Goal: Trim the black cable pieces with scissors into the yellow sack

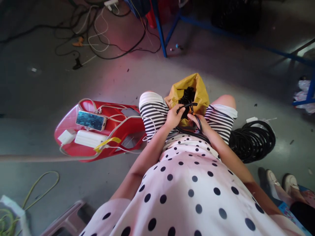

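Observation:
I sit with a yellow bag (199, 91) between my knees; it holds small black parts. My left hand (174, 116) is closed around a black cable (189, 105) at the bag's mouth. My right hand (200, 123) pinches the same cable a little lower, near an orange bit by my fingers. The cable loops over my lap and runs right toward a coil of black cable (253, 140) on the floor beside my right thigh.
A red stool (73, 118) at my left carries a phone (90, 120), a white power bank (88, 138) and white cords. Loose wires lie on the far floor by a blue metal frame (161, 32). Another person's shoes (280, 183) are at the lower right.

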### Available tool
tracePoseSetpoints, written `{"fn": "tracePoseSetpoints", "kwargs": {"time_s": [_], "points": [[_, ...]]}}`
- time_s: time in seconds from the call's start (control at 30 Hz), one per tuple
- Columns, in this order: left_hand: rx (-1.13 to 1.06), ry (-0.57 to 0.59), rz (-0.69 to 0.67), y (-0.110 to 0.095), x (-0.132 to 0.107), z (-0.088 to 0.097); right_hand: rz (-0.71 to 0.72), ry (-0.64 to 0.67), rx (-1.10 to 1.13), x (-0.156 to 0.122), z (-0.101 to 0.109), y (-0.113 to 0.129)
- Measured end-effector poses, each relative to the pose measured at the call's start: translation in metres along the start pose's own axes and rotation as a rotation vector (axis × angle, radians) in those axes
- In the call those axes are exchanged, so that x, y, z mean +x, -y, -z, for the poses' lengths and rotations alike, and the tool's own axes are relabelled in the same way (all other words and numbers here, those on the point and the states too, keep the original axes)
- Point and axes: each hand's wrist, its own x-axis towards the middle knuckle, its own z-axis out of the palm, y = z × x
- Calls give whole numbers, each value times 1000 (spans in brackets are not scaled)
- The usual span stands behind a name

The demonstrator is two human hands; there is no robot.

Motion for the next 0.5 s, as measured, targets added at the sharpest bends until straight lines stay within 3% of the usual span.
{"fn": "tracePoseSetpoints", "kwargs": {"time_s": [0.5], "points": [[45, 51, 16, -3, 1, 1, -15, -2, -38, 3, 0, -2]]}}
